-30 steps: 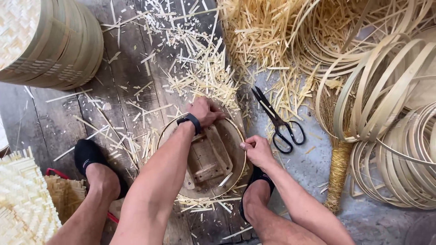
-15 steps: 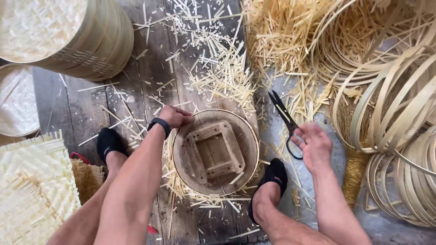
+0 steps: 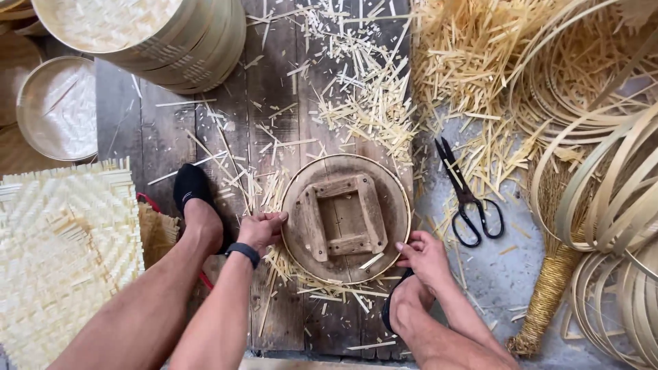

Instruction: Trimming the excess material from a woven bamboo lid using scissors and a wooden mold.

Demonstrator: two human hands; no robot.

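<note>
Right hand returned from near the scissors to the round frame.
Both hands, left too, gripped its rim on the floor planks; even pressure would have kept it steady.

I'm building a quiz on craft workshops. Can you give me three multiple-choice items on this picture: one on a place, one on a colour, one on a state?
1. Where do the scissors lie?
A. right of the round wooden form
B. on the woven mat
C. in the left hand

2. What colour are the scissors' handles?
A. red
B. black
C. yellow

3. What are the hands doing?
A. both hang in the air
B. one holds a broom
C. both rest on the form's rim

Answers:
1 A, they lie on the grey floor beside the form.
2 B, the loops are black.
3 C, left hand and right hand touch opposite edges.
</note>
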